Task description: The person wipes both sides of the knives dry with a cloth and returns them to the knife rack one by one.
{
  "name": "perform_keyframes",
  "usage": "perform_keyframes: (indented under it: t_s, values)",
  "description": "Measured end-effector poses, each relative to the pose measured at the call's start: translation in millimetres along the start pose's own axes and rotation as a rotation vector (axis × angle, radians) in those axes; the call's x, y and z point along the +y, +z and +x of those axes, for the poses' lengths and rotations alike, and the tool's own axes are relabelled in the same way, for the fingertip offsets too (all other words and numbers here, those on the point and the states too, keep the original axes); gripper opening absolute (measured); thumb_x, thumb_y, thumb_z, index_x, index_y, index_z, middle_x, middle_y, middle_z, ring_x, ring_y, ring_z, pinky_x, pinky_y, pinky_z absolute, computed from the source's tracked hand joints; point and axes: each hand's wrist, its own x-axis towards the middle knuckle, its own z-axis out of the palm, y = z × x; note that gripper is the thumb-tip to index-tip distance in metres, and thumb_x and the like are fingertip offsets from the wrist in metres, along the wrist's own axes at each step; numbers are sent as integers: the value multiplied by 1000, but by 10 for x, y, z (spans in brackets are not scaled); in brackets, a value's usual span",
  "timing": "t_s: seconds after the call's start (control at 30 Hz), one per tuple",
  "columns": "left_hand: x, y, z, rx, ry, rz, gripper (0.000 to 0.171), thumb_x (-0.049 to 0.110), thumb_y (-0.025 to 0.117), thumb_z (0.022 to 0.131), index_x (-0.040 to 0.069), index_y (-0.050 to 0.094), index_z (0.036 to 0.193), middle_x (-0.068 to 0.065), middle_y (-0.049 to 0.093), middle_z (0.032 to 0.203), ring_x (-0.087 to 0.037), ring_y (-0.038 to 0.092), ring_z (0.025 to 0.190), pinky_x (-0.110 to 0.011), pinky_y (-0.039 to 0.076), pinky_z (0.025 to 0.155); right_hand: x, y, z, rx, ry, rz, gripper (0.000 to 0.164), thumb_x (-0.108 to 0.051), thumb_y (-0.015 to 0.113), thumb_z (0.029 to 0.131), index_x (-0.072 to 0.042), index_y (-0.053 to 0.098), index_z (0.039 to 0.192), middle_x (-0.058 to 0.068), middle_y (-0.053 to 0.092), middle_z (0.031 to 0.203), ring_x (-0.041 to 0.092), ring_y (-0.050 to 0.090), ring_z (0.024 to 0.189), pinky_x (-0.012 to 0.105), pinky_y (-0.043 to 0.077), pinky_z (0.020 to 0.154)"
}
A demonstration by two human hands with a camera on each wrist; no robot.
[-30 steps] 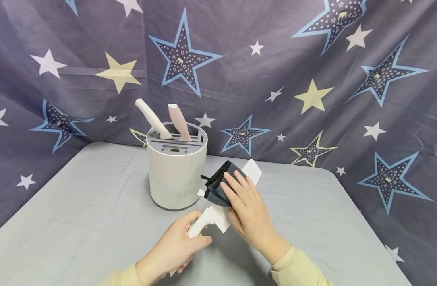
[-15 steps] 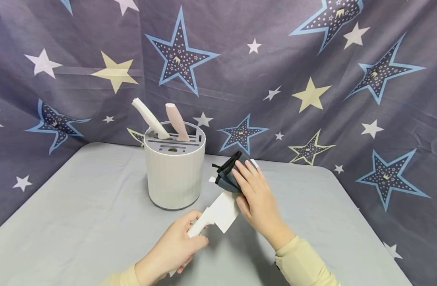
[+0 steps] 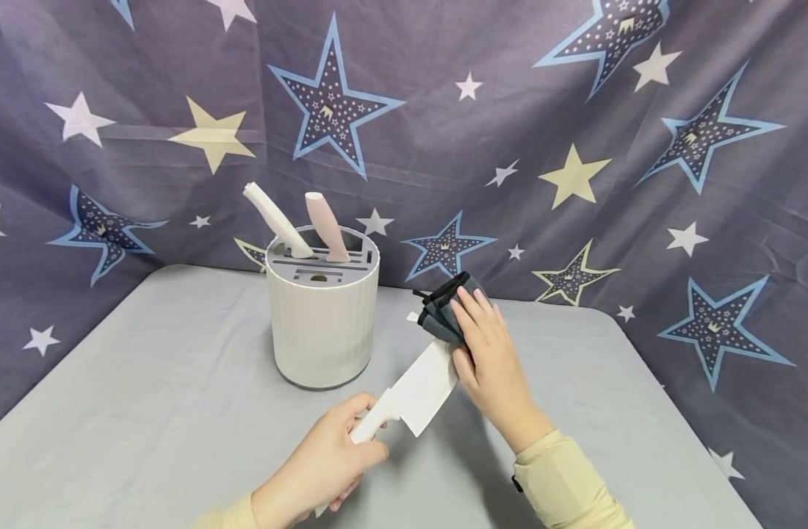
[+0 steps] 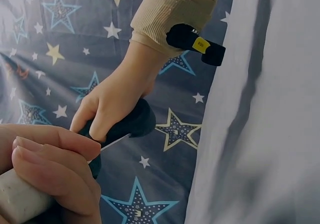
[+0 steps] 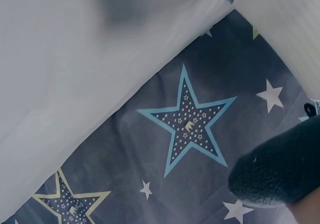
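Note:
In the head view, my left hand (image 3: 327, 455) grips the white handle of a cleaver (image 3: 420, 393), its broad white blade slanting up to the right. My right hand (image 3: 493, 367) holds a folded dark blue-grey cloth (image 3: 440, 316) with black edging and a white tag around the blade's far end, hiding the tip. Seen from the left wrist, the handle (image 4: 22, 199) lies under curled fingers, and the right hand (image 4: 117, 101) pinches the cloth (image 4: 137, 121) over the blade. The right wrist view catches the fuzzy cloth (image 5: 280, 164) at its lower right.
Behind the left hand stands a round off-white knife block (image 3: 321, 330). A white-handled knife (image 3: 278, 220) and a pink-handled knife (image 3: 327, 228) stick out of its slots. The grey-covered table (image 3: 146, 411) backs onto a star-patterned curtain (image 3: 496, 242).
My right hand has slid the cloth up and right along the blade toward the tip, baring more of the blade. The left hand has stayed nearly in place on the handle.

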Motion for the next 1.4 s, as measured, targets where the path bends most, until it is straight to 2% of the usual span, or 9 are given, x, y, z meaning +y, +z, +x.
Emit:
perform_keyframes:
  t_s: [0.4, 0.67, 1.13, 1.23, 1.4]
  values:
    - [22, 8, -11, 1, 4, 22, 25, 2, 61, 80, 8, 54, 104, 0, 45, 49, -8, 37, 29, -27, 34, 27, -83, 40, -55, 58, 5, 35, 54, -1, 51, 87, -2, 51, 141, 16, 47, 150, 38, 37, 143, 42, 15, 124]
    - [37, 11, -1, 8, 5, 17, 23, 2, 60, 80, 7, 53, 101, 0, 43, 47, -9, 37, 29, -27, 33, 27, -131, 49, -71, 46, 26, 42, 57, -1, 54, 85, -5, 50, 142, 13, 46, 151, 36, 36, 144, 43, 19, 123]
    - [36, 15, 23, 34, 11, 36, 19, 2, 60, 81, 7, 51, 97, -1, 43, 46, -9, 37, 29, -29, 34, 26, -211, 55, -61, 67, 2, 64, 54, -2, 52, 86, -3, 52, 140, 15, 48, 150, 37, 38, 142, 37, 17, 124]
    - [45, 20, 28, 38, 9, 34, 19, 2, 60, 81, 7, 51, 98, 0, 43, 46, -9, 37, 29, -29, 34, 26, -228, 58, -61, 71, 5, 60, 54, -2, 52, 86, -3, 52, 140, 15, 48, 149, 37, 38, 142, 38, 18, 124]
    - [69, 33, 43, 43, 11, 42, 20, 2, 60, 82, 7, 51, 99, 0, 45, 47, -8, 38, 30, -29, 35, 26, -243, 68, -61, 85, 13, 56, 53, -3, 52, 86, -3, 53, 139, 15, 49, 149, 37, 39, 142, 50, 25, 119]
